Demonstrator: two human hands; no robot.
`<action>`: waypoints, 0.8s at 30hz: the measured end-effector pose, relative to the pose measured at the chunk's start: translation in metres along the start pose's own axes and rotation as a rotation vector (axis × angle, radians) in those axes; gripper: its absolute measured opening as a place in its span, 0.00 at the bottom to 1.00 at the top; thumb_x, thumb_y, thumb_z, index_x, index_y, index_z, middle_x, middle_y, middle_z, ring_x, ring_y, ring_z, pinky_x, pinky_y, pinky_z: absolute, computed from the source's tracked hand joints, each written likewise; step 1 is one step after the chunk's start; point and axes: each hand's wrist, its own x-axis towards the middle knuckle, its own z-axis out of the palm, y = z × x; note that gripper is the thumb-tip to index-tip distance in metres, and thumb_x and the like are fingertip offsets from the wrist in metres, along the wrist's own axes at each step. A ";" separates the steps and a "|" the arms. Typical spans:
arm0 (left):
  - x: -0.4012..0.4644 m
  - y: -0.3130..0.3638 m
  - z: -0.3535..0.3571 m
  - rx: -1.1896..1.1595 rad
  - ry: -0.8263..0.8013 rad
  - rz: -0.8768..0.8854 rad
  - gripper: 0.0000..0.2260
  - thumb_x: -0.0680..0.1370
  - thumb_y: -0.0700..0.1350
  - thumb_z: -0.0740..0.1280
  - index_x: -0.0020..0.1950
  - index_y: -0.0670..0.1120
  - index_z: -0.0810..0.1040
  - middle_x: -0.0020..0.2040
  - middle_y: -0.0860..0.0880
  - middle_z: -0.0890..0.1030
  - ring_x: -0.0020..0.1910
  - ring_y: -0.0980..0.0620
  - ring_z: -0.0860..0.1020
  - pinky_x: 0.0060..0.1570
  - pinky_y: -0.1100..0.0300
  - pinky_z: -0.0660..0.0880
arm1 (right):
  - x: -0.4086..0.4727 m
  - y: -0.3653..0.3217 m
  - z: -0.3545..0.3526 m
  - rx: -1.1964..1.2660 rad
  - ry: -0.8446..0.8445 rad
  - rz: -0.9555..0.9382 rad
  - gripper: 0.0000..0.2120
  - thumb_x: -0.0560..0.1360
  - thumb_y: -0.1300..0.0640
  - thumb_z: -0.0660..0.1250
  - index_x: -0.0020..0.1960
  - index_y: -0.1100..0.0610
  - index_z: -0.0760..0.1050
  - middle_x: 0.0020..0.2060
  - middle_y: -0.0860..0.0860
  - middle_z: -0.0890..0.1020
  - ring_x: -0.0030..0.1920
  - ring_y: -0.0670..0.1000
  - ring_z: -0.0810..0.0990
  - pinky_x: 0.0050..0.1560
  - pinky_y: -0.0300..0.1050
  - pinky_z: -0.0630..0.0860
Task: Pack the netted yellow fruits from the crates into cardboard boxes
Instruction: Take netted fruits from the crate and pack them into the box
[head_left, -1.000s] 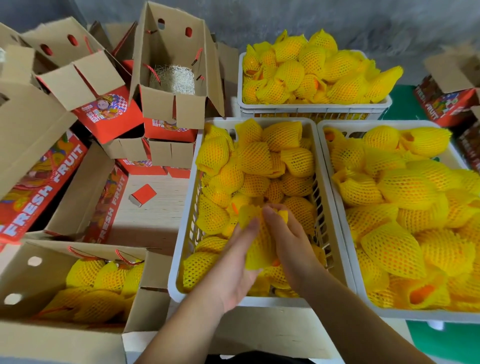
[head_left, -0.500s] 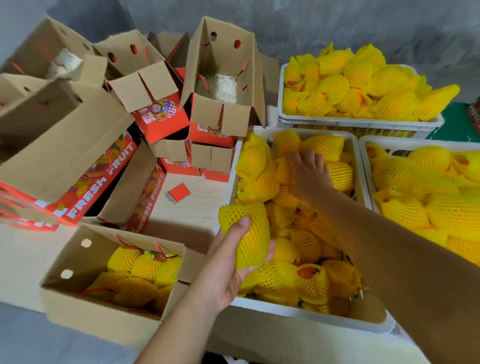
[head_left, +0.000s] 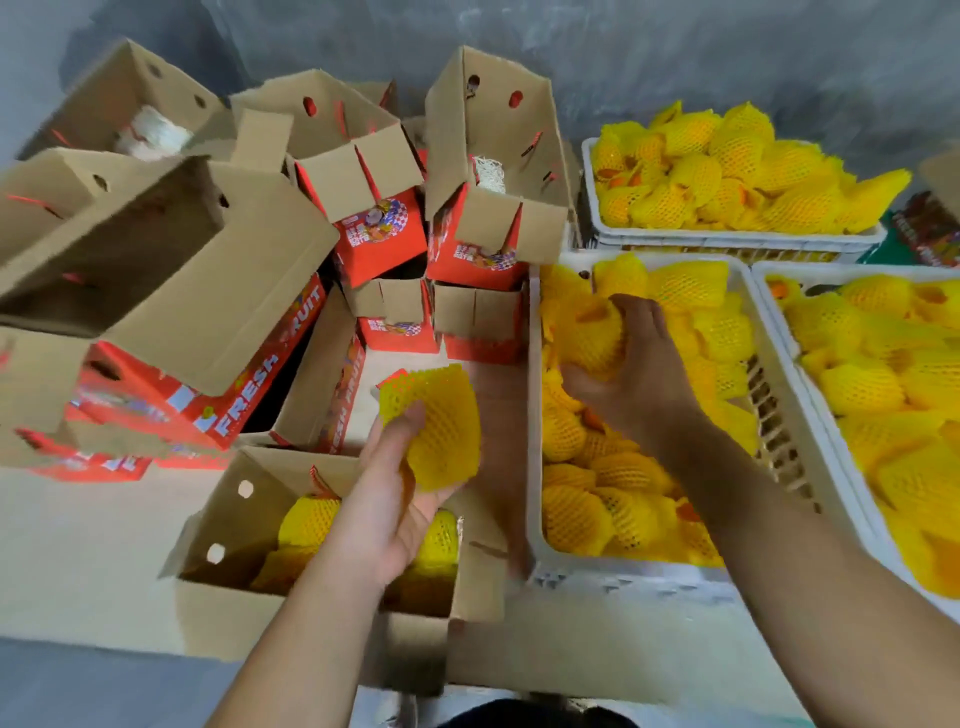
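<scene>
My left hand holds a netted yellow fruit in its palm, above the far right corner of an open cardboard box that has several netted fruits inside. My right hand grips a second netted fruit over the middle white crate, which is full of netted yellow fruits. Two more white crates, one to the right and one behind, are heaped with the same fruit.
A pile of open red-and-brown "FRESH FRUIT" cardboard boxes fills the left and back. One upright box stands just behind the middle crate. A grey wall closes the back. A flat cardboard sheet lies under the near box.
My left hand has carried its fruit left, out of the crate and over the near box. My right hand has taken hold of another fruit in the middle crate and lifted it.
</scene>
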 end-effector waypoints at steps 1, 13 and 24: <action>0.001 0.011 -0.010 0.031 0.004 0.008 0.29 0.73 0.54 0.76 0.73 0.50 0.74 0.66 0.43 0.82 0.63 0.41 0.82 0.62 0.38 0.78 | -0.013 -0.024 0.009 0.122 -0.018 0.004 0.35 0.65 0.43 0.74 0.68 0.53 0.71 0.59 0.51 0.78 0.58 0.48 0.77 0.57 0.40 0.74; -0.011 0.091 -0.139 0.522 -0.138 -0.019 0.27 0.65 0.68 0.79 0.62 0.69 0.79 0.61 0.60 0.83 0.62 0.51 0.82 0.60 0.41 0.80 | -0.117 -0.162 0.148 0.471 -0.188 0.350 0.15 0.74 0.47 0.77 0.57 0.44 0.75 0.44 0.34 0.84 0.46 0.34 0.82 0.44 0.28 0.78; 0.022 0.078 -0.172 1.426 -0.051 -0.375 0.27 0.81 0.46 0.66 0.78 0.49 0.62 0.70 0.42 0.73 0.68 0.38 0.73 0.70 0.45 0.71 | -0.131 -0.164 0.208 0.392 -0.649 1.025 0.14 0.79 0.48 0.66 0.61 0.53 0.78 0.51 0.49 0.80 0.51 0.53 0.81 0.51 0.44 0.78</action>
